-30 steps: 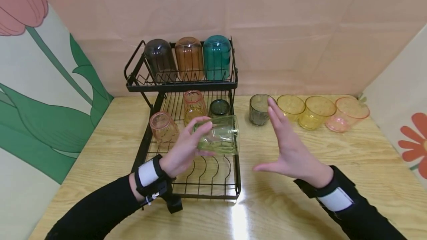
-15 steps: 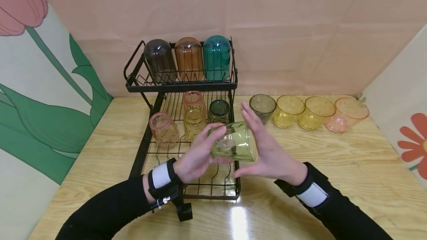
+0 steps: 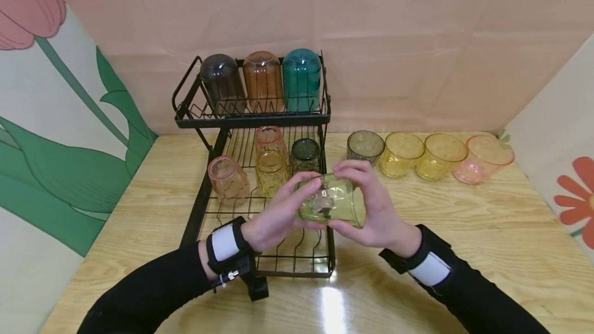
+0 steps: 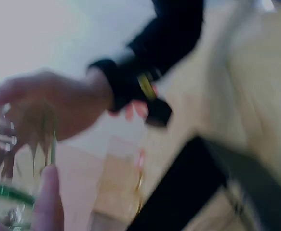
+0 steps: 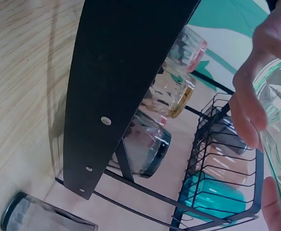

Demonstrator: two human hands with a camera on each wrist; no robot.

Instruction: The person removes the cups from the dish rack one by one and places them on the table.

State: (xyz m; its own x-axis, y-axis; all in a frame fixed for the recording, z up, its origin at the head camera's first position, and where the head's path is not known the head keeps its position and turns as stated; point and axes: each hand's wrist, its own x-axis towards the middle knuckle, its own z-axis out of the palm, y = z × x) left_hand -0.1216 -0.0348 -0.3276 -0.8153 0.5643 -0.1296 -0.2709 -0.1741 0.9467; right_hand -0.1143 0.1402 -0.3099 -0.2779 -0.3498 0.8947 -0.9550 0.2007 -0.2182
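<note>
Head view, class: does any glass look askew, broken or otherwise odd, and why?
Nothing looks spilled or broken. Only the green glass stands out: the left hand and right hand hold it roughly on its side, whereas the teal glass on the rack stands upside down and the glasses on the table stand mouth up.

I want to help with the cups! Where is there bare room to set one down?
Bare table lies between the right sleeve and the row of glasses, and left of the black rack. The front of the lower shelf, partly hidden by the left hand, looks bare. Three glasses crowd the top shelf.
</note>
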